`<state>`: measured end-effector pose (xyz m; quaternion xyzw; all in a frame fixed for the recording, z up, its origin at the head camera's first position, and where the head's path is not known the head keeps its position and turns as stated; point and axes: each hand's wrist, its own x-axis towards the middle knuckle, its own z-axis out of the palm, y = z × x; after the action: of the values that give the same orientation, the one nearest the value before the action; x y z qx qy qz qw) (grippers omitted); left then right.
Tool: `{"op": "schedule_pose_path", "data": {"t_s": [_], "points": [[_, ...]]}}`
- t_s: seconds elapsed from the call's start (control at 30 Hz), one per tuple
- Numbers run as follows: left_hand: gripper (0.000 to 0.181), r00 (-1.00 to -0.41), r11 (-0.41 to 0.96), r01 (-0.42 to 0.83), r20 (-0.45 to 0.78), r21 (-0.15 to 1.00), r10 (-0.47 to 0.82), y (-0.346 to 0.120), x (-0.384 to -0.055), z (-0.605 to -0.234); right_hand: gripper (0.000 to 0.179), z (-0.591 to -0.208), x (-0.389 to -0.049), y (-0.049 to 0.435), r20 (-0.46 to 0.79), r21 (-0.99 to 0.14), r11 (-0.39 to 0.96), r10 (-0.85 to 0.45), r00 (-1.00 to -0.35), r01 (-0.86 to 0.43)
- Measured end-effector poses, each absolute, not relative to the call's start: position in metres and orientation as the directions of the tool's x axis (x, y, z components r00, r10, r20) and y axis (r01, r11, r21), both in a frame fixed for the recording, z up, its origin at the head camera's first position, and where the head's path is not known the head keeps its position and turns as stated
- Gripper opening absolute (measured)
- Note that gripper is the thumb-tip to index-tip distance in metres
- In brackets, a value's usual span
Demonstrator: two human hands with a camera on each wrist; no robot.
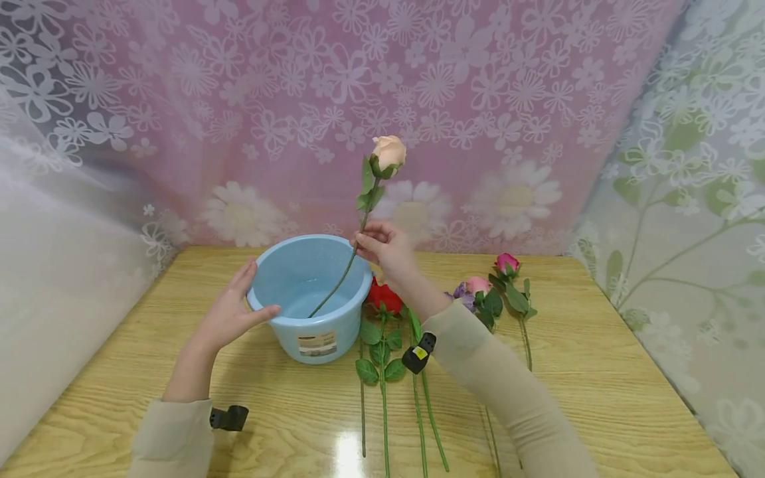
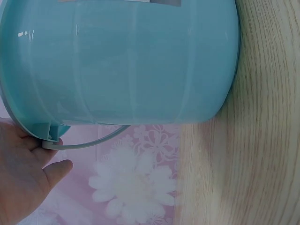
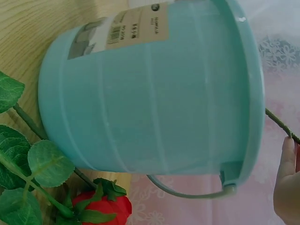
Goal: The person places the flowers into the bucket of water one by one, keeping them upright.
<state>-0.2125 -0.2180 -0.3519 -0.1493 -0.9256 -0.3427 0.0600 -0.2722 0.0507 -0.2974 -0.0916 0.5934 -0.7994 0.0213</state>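
A light blue plastic bucket (image 1: pixel 349 334) with a paper label on its front stands on the table. My left hand (image 1: pixel 224 315) touches its rim from the left, fingers extended along the side and thumb at the front rim. The left wrist view has the bucket's handle (image 2: pixel 98 142) hanging beside that hand (image 2: pixel 21 173). Above the bucket's right rim, my right hand (image 1: pixel 391 255) pinches the stem of a peach artificial rose (image 1: pixel 389 154). The bloom is up, leaning right, and the lower stem (image 1: pixel 335 287) slants down into the bucket. Its bottom end reaches the near inner wall.
Right of the bucket lie a red rose (image 1: pixel 385 299) and several green stems. Farther right are a purple flower (image 1: pixel 463 297), a pink rose (image 1: pixel 478 285) and a magenta rose (image 1: pixel 507 264), partly behind my right arm. Floral curtains (image 1: pixel 335 79) surround the wooden table (image 1: pixel 287 411).
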Motion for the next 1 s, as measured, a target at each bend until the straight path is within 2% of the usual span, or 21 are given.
{"op": "schedule_pose_path", "data": {"t_s": [0.43,1.0], "points": [[0.096,-0.948,0.725,0.319,0.222,0.611,0.23,-0.218,-0.212,-0.354,0.023,-0.318,-0.269,0.034,0.137,-0.987,-0.119,-0.236,-0.962,-0.111],[0.095,-0.952,0.73,0.307,0.208,0.61,0.226,-0.218,-0.21,-0.351,0.018,-0.316,-0.265,0.032,0.156,-0.987,-0.082,-0.261,-0.953,-0.139]]}}
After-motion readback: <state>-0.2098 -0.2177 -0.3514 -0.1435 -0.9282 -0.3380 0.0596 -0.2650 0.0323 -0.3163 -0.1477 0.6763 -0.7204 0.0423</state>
